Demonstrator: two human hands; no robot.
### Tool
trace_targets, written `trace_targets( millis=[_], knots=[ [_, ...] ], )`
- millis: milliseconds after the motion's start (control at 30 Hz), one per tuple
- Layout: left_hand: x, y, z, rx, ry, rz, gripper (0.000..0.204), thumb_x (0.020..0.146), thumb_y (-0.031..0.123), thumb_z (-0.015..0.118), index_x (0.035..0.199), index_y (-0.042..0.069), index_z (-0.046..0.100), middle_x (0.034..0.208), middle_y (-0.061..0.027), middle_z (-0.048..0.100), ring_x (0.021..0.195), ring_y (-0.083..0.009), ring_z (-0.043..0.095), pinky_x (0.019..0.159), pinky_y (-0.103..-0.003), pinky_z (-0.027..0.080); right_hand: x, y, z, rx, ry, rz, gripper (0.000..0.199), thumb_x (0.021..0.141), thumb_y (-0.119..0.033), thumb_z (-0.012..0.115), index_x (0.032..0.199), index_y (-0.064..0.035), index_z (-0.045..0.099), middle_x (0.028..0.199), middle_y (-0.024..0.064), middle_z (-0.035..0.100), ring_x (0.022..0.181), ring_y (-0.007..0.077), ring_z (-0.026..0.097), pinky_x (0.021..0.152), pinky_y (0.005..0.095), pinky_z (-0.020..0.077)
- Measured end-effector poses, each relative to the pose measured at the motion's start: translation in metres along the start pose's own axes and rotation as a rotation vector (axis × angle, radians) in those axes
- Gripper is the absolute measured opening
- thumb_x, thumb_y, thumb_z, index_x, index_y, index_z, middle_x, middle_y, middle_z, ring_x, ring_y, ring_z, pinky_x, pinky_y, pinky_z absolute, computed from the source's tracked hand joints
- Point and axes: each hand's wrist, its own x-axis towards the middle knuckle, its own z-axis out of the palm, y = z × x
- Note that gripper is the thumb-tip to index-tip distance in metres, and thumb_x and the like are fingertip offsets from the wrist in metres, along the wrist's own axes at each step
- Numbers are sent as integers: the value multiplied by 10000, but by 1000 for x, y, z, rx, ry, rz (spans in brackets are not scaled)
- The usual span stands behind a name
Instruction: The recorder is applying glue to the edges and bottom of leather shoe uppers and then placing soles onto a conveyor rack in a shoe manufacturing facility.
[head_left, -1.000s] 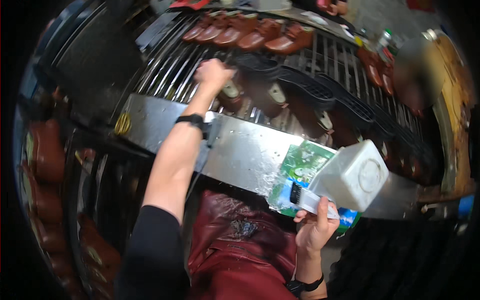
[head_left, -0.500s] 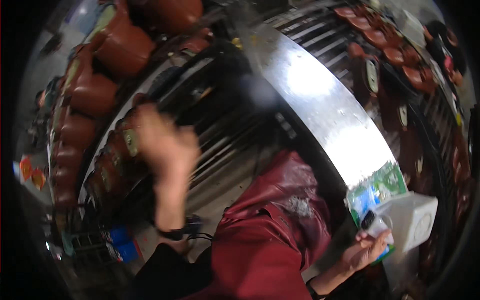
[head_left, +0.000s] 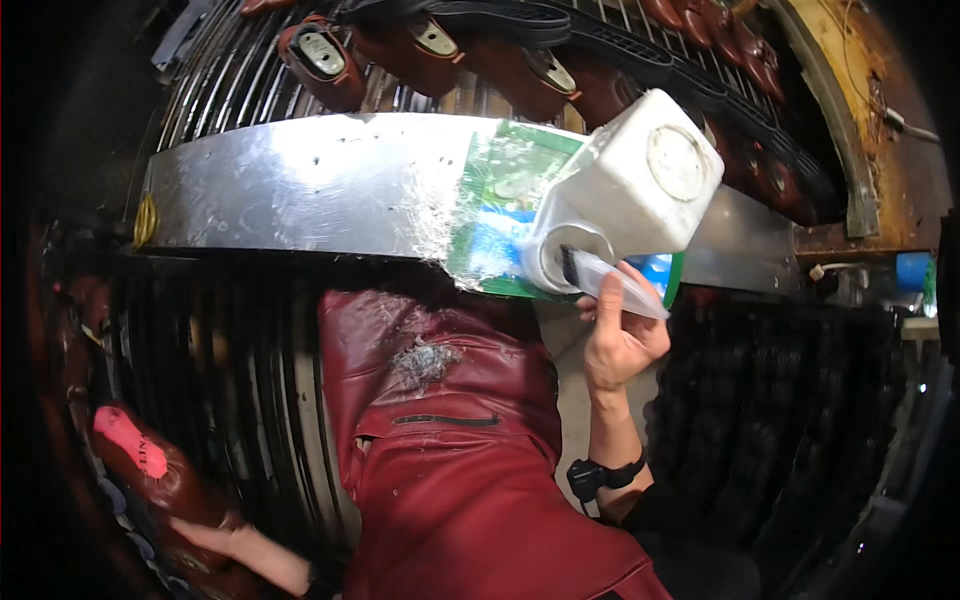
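My right hand (head_left: 620, 345) pinches a translucent plastic brush-like tool (head_left: 625, 290). The tool's dark end sits in the round mouth of a white plastic jug (head_left: 655, 205). That jug lies tilted on a green and blue plastic sheet (head_left: 490, 255) over the metal ledge in front of me. Far down at the left, my left hand (head_left: 215, 540) reaches to a brown leather shoe (head_left: 185, 480) with a bright pink patch. Its fingers are blurred and partly lost against the shoe, so the grip does not show.
The curved metal ledge (head_left: 330, 190) crosses in front of my dark red apron (head_left: 470, 470), with dried white residue near the sheet. Beyond it, brown shoe uppers (head_left: 410, 60) and black soles (head_left: 510, 20) lie on a slatted rack. Dark slats (head_left: 250, 400) run at the left.
My view has turned to the right. The left hand, in mid-air before, is now low beside the shoe with the pink patch. The tool's dark end has gone into the jug's mouth.
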Motion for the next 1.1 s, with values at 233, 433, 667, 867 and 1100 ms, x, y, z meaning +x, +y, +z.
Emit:
trace_targets(
  millis=[233, 433, 667, 867, 1100],
  knots=[
    [-25, -66, 178, -242, -471, 461, 758, 722, -10, 756, 1455, 6, 563, 1381, -162, 642, 1205, -335, 652, 1067, -480, 531, -5, -1, 18, -16, 27, 187, 152, 1002, -80, 735, 1021, 70, 722, 848, 129, 734, 597, 141, 669, 509, 255, 524],
    [26, -86, 242, 695, -243, 1401, 335, 883, 4, 725, 1200, 66, 632, 1286, -207, 654, 1212, -386, 653, 1027, -504, 525, 3, -32, 22, 576, -154, 707, 186, 1024, -152, 699, 1039, 33, 680, 842, 144, 730, 627, 207, 692, 500, 314, 544],
    [36, -124, 254, 768, -165, 1570, 404, 902, -4, 700, 1265, 76, 541, 1350, -235, 573, 1223, -425, 603, 1000, -502, 583, -16, -5, 89, 597, -636, 612, 152, 1008, -59, 706, 1071, 77, 687, 885, 168, 746, 676, 175, 707, 560, 288, 563],
    [34, -122, 254, 752, -167, 1588, 382, 921, 32, 696, 1271, 84, 554, 1348, -228, 582, 1231, -405, 590, 1006, -495, 569, 11, 14, 142, 284, -539, 352, 145, 989, -79, 733, 1000, 65, 720, 828, 120, 751, 618, 164, 694, 523, 283, 540],
    [34, -117, 252, 719, -175, 1563, 352, 910, 44, 718, 1246, 84, 623, 1350, -213, 602, 1215, -399, 612, 1014, -481, 545, 22, 14, 139, 344, -631, 513, 165, 978, -105, 746, 997, 58, 730, 828, 121, 749, 624, 171, 691, 545, 288, 533]
  ],
)
